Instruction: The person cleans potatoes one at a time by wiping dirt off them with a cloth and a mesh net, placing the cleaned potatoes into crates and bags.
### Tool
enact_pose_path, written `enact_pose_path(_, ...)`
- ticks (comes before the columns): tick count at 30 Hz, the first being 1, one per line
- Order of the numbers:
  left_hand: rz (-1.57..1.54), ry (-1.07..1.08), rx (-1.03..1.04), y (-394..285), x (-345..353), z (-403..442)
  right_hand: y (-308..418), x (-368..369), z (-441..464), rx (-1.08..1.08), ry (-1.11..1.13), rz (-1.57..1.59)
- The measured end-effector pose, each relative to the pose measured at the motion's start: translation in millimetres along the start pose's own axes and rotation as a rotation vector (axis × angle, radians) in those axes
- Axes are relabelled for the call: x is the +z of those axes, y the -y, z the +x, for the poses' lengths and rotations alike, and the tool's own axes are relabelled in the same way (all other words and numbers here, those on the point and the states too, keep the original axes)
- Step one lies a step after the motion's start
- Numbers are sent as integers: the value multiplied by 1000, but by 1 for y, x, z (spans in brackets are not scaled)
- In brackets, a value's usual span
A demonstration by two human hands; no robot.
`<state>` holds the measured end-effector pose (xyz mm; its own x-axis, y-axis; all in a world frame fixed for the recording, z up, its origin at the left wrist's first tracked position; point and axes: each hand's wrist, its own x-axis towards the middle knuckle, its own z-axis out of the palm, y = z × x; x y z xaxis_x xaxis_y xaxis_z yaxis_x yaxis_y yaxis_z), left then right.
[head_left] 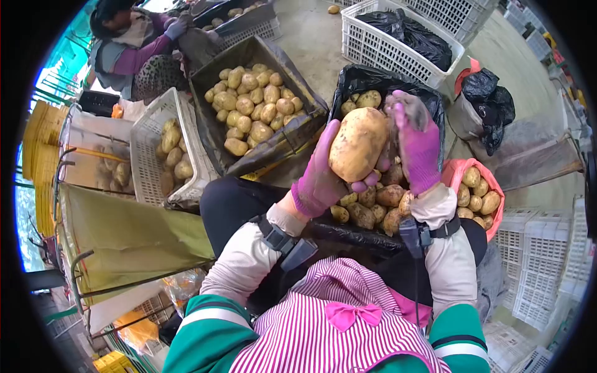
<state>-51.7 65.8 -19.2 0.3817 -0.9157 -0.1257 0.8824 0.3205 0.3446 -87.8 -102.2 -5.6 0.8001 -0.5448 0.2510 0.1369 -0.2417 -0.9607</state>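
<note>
A large yellow-brown potato [359, 144] is held up over a black-lined crate [367, 231] of potatoes between my knees. My left hand [320, 171], in a pink-purple glove, wraps around its left side and underside, with fingertips showing below it. My right hand [418, 143], gloved the same way with soiled grey patches, is closed against the potato's right side. Some of its fingers are hidden behind the potato. Dirt-marked potatoes [373, 205] lie in the crate beneath my hands.
To the left stand a dark-lined crate [214, 146] of potatoes and a white crate [143, 180] with more. A red sack [491, 186] of potatoes sits right. A white crate [373, 46] holds black plastic. Another person [134, 53] sits at upper left.
</note>
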Motion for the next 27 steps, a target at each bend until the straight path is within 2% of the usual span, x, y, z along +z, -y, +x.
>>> enact_pose_path(1, -50, 30, -3, -2, 2, 0, 5, -2, -5, -7, -4, -1)
enact_pose_path(2, -64, 67, -3, -4, -7, 1, 9, -2, -15, -96, 93, 44)
enact_pose_path(3, -71, 66, 5, -2, -11, 0, 10, 2, -18, -312, 197, 1)
enact_pose_path(4, 199, -4, 58, -1, -13, -1, 10, 7, -20, -529, 297, -19)
enact_pose_path(7, 1032, -217, 180, 0, -18, -4, 1, 15, -23, -446, 220, -154)
enact_pose_path(9, 1594, -346, 262, -1, -22, -2, -4, 14, -21, -409, 190, -111)
enact_pose_path(10, 1665, -171, 621, 5, -33, -3, 0, 13, -21, -373, 177, -112)
enact_pose_path(12, 1639, -152, 701, 7, -36, -4, 4, 16, -19, -337, 170, -110)
enact_pose_path(14, 1604, -140, 766, 9, -37, -7, 4, 20, -19, -109, 99, 40)
enact_pose_path(15, 1648, -128, 803, 9, -42, -5, 0, 20, -17, -105, 103, 39)
enact_pose_path(17, 1692, -115, 847, 8, -48, 0, -9, 17, -10, -187, 105, -107)
enact_pose_path(19, 1645, -39, 1116, 9, -50, 7, -7, 17, -14, -199, 133, -149)
enact_pose_path(20, 1644, -40, 1115, 7, -52, 9, -10, 18, -19, -454, 197, -266)
enact_pose_path(21, 1452, 109, 861, 2, -54, 13, -10, 20, -25, -712, 263, -381)
enact_pose_path(23, 1246, 232, 618, 0, -70, 21, 13, 28, -44, -717, 281, -452)
enact_pose_path(24, 1316, 145, 575, 0, -71, 21, 10, 29, -43, -710, 326, -486)
enact_pose_path(25, 1227, 45, 529, 4, -70, 22, 7, 29, -43, -700, 366, -522)
enact_pose_path(26, 1125, -54, 491, 8, -69, 22, -3, 27, -33, -705, 248, -542)
enact_pose_path(27, 1016, -150, 462, 9, -58, 22, 0, 23, -23, -704, 241, -549)
